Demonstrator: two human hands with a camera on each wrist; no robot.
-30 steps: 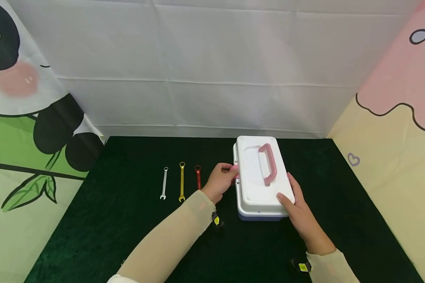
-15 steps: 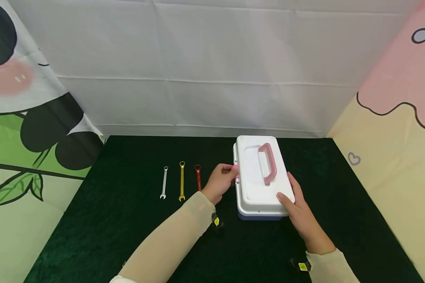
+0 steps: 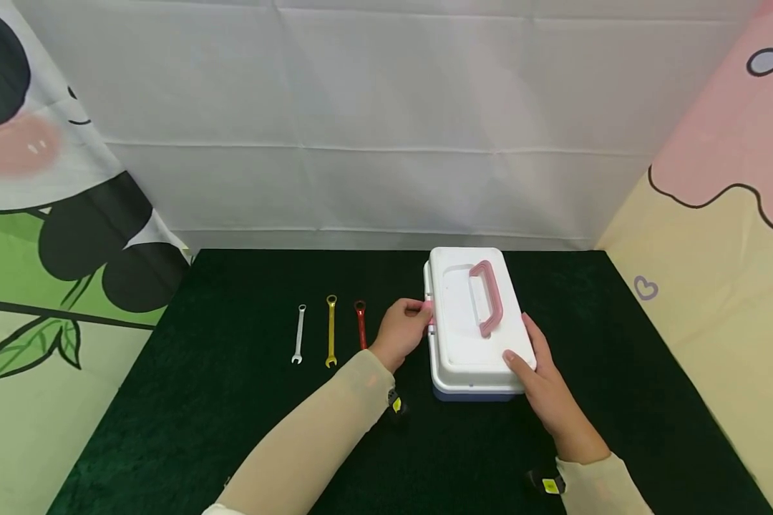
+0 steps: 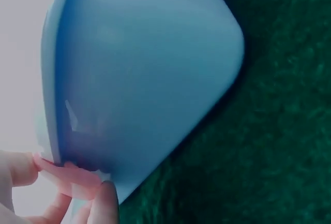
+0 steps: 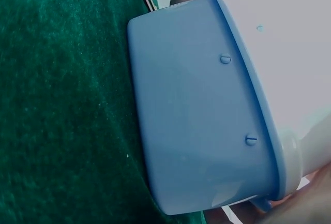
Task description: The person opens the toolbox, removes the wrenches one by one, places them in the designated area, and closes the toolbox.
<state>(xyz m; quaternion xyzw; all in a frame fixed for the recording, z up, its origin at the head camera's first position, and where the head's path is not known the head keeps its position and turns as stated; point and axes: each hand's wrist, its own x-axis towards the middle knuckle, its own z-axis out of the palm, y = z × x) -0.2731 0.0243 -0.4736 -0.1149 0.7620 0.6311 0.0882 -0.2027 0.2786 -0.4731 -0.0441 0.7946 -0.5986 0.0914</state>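
Note:
A white-lidded storage box [image 3: 467, 357] with a blue base [image 5: 191, 110] sits closed on the table, a pink carrying handle [image 3: 492, 300] on its lid. At its left side my left hand [image 3: 398, 332] pinches a pink latch [image 4: 72, 178] between thumb and fingers. My right hand [image 3: 547, 393] grips the near right corner, thumb on the lid and fingers along the right side. Left of the box lie a silver wrench [image 3: 299, 335], a yellow wrench [image 3: 331, 332] and a red wrench [image 3: 361, 322], whose lower end is hidden by my left hand and sleeve.
Dark green cloth [image 3: 245, 400] covers the table. A white fabric backdrop [image 3: 386, 121] hangs behind it, with printed cartoon panels on both sides. The left forearm reaches across the table near the wrenches.
Both hands keep their places on the box and latch, and the box and wrenches stay put. Only a slight shift of the head view shows.

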